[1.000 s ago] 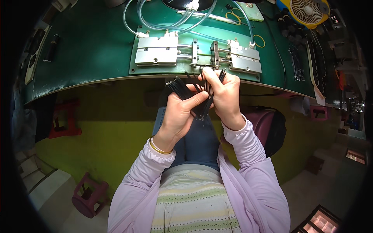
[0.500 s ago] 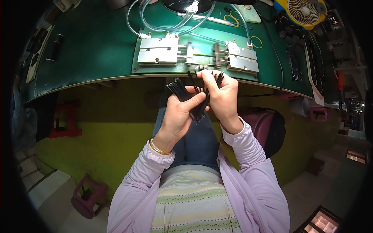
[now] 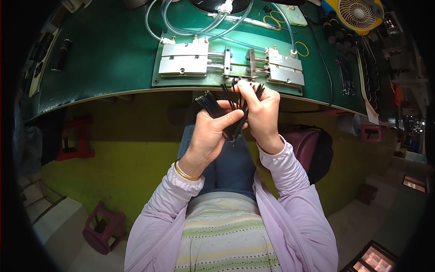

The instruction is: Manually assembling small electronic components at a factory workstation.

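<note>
My left hand [image 3: 210, 129] is closed around a fan of thin black wires [image 3: 208, 103] with pale tips at their upper ends. My right hand [image 3: 262, 109] is closed too, pinching several black wires [image 3: 259, 90] from the same cluster. Its thumb and index finger are at the front edge of the bench, just before a metal clamping fixture [image 3: 239, 78]. Whether a wire end sits inside the fixture is hidden by the fingers. Two upright metal jaws, a left jaw [image 3: 227, 61] and a right jaw [image 3: 251, 62], face each other with a gap between them.
Silver air cylinders, one left [image 3: 183, 60] and one right [image 3: 285, 68], are mounted on a plate, fed by clear hoses [image 3: 195, 31]. A yellow and blue fan [image 3: 358, 13], rubber bands [image 3: 302, 49] and bundled black wires [image 3: 345, 75] lie rightward on the green bench [image 3: 108, 50].
The two metal jaws, blurred before, are now sharp and slightly closer together. My hands keep nearly the same place, with the right fingers shifted slightly.
</note>
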The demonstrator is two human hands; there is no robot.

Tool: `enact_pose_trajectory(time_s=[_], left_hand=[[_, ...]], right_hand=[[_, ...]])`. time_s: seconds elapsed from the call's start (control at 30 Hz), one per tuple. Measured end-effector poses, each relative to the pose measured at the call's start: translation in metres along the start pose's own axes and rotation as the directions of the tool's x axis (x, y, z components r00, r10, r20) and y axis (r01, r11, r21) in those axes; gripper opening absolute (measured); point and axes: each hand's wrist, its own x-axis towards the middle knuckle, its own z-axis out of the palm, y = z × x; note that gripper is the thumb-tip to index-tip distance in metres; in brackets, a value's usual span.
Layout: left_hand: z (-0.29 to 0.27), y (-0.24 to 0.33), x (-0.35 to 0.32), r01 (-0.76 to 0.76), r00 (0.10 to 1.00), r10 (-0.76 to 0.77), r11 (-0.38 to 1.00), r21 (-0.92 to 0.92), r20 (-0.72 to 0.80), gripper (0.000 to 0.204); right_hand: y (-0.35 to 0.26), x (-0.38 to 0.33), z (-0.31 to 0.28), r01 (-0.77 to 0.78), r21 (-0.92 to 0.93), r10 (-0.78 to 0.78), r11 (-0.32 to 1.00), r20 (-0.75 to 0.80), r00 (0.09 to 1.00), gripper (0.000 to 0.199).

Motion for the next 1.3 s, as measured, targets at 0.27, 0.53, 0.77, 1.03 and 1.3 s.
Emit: enact_pose_trajectory(time_s=[0.27, 0.53, 0.77, 1.03, 1.3], left_hand=[[0.008, 0.005, 0.001, -0.011, 1.000, 0.011, 1.000, -0.017, -0.011, 0.008], [0.002, 0.005, -0.003, -0.007, 1.000, 0.007, 1.000, 0.007, 0.016, 0.008], [0.002, 0.004, -0.001, -0.013, 1.000, 0.013, 1.000, 0.025, -0.013, 0.011], [0.003, 0.004, -0.001, 0.009, 1.000, -0.009, 1.000, 0.025, -0.016, 0.011], [0.006, 0.001, 0.000, 0.012, 1.000, -0.012, 1.000, -0.016, -0.002, 0.010]], right_hand=[[-0.004, -0.002, 0.004, -0.019, 0.040, 0.020, 0.999, -0.031, 0.999, 0.021], [-0.009, -0.011, 0.006, 0.037, -0.038, -0.036, 0.999, 0.034, 0.999, 0.019], [-0.001, -0.004, 0.004, 0.055, 0.002, -0.055, 0.998, 0.023, 0.998, 0.021], [-0.003, -0.002, 0.005, -0.019, 0.058, 0.019, 0.998, 0.007, 1.000, 0.018], [-0.001, 0.001, 0.003, -0.046, 0.090, 0.047, 0.995, -0.007, 0.999, 0.019]])
